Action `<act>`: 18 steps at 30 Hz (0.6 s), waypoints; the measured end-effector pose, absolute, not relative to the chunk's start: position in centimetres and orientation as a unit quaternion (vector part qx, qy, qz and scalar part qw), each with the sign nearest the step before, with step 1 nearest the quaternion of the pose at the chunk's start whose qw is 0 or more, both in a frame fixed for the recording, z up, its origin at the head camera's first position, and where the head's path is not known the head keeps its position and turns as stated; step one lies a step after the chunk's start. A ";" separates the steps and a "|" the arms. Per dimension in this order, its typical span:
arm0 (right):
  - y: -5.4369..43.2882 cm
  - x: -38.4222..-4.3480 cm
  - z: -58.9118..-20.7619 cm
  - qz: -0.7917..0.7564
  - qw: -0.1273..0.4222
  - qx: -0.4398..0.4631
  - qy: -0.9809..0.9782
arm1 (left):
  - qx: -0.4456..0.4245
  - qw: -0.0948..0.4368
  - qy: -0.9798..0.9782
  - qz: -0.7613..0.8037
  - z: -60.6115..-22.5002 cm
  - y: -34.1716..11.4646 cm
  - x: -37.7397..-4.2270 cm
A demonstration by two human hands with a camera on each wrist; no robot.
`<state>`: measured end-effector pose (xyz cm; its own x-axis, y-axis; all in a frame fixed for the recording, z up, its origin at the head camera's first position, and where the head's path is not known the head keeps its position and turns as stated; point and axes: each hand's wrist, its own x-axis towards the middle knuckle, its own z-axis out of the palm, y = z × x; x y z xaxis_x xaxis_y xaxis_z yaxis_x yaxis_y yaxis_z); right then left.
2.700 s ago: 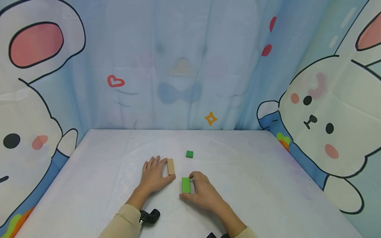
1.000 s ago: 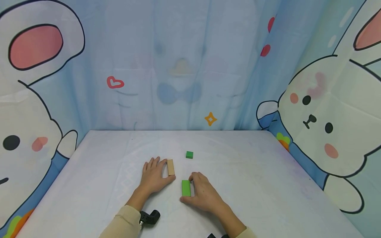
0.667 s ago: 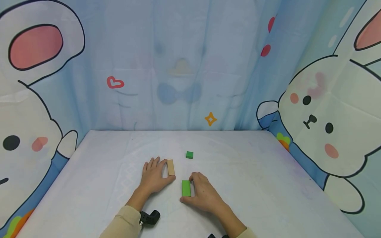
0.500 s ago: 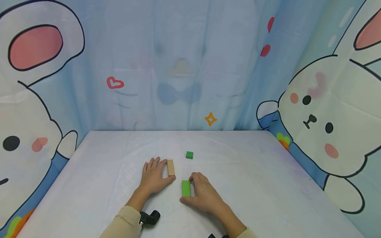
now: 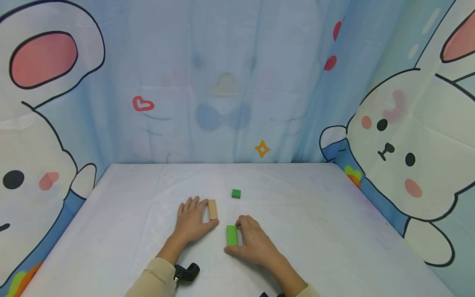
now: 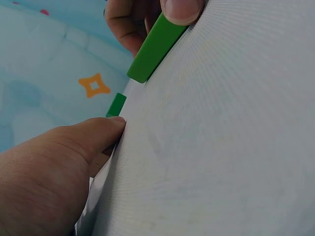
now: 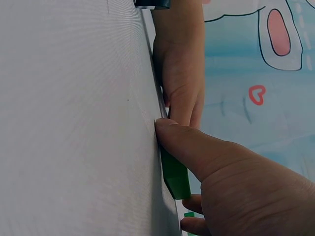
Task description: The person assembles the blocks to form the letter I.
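In the head view my left hand (image 5: 193, 220) pinches a plain wooden block (image 5: 212, 209) by its ends, thumb at the near end and index finger at the far end. To its right, and nearer the person, my right hand (image 5: 256, 241) grips a light green rectangular block (image 5: 231, 235) the same way. Both blocks lie on the white table, lengthwise away from the person, with a gap between them. The left wrist view shows the green block (image 6: 155, 51) flat near the cloth, while the left thumb hides most of the wooden block (image 6: 99, 163).
A small dark green block (image 5: 236, 194) sits farther back on the white tabletop (image 5: 315, 222). Behind the table hangs a blue curtain (image 5: 167, 62) printed with rabbits. A black wrist camera (image 5: 187, 272) is strapped at the left cuff.
Since the earliest frame, my right hand has drawn the light green block slightly toward the person. Over the last second both hands and all blocks stay put, apart from a tiny camera shift.
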<state>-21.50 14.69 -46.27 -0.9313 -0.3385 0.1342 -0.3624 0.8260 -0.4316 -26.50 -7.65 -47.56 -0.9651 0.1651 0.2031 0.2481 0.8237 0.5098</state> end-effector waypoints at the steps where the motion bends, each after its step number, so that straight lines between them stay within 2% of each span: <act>1: 14.7 -21.5 -46.3 0.232 0.024 0.183 -0.955 | -0.108 0.075 -0.952 -0.276 -47.6 -7.7 -26.5; 18: 14.8 -21.5 -46.4 0.233 0.027 0.191 -0.953 | -0.110 0.078 -0.952 -0.274 -47.6 -7.7 -26.5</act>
